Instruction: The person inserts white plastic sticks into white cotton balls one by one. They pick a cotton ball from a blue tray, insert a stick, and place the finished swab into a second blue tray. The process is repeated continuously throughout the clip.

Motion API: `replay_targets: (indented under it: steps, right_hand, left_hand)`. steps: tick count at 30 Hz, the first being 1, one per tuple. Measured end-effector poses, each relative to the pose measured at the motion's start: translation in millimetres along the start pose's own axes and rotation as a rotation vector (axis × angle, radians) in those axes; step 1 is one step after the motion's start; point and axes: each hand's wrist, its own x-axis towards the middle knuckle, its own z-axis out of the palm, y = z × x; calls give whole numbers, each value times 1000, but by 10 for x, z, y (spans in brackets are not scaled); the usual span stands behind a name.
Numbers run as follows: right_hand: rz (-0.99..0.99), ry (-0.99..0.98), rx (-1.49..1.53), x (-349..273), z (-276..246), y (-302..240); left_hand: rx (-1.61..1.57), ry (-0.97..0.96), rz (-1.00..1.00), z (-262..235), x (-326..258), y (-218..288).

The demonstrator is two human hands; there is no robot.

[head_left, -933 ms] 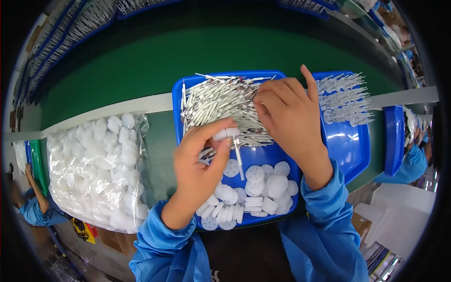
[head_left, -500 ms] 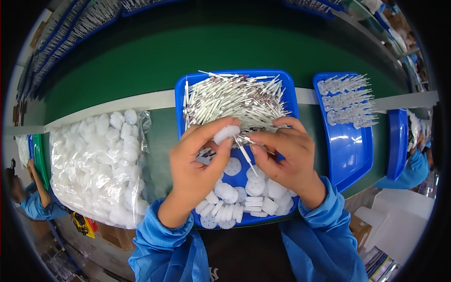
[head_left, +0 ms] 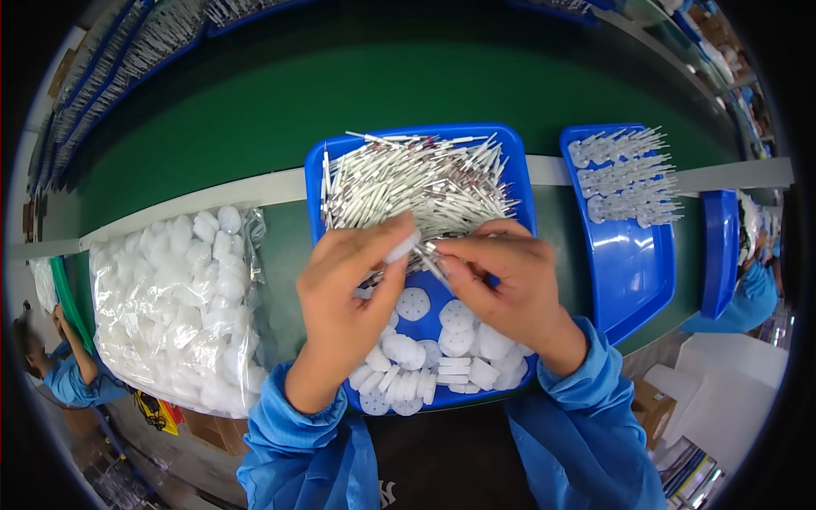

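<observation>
Between its thumb and fingers, my left hand [head_left: 340, 289] pinches a white plastic disc [head_left: 403, 246], partly covered by the fingertips. Facing it, my right hand [head_left: 510, 276] is closed on thin white sticks [head_left: 433, 260] whose ends meet the disc; how many it grips is hard to see. Both hands are above a blue tray [head_left: 314, 191]. A heap of white sticks [head_left: 416, 183] with dark tips fills its far part. In its near part lie several perforated white discs [head_left: 414, 303], some flat and some on edge in rows.
On the left stands a clear bag [head_left: 174, 314] full of white discs. To the right, a second blue tray [head_left: 633, 268] holds rows of discs with sticks upright in them. A green mat [head_left: 408, 85] covers the table. A co-worker's arm [head_left: 78, 344] shows at far left.
Both hands have shifted slightly left and tilted. The disc now shows more edge-on, and the right fingers have closed in nearer to it along the sticks.
</observation>
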Motion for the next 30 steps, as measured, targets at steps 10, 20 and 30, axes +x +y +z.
replay_targets:
  steps: [10,20,30]
  right_hand:
    - [-2,14,-162,14,41,17]
    - [-66,26,-189,60,52,-37]
    - [153,-27,369,91,-86,9]
  left_hand:
    - [272,-17,220,42,-15,20]
    - [161,-84,26,52,-102,82]
    - [2,-57,110,6,8,42]
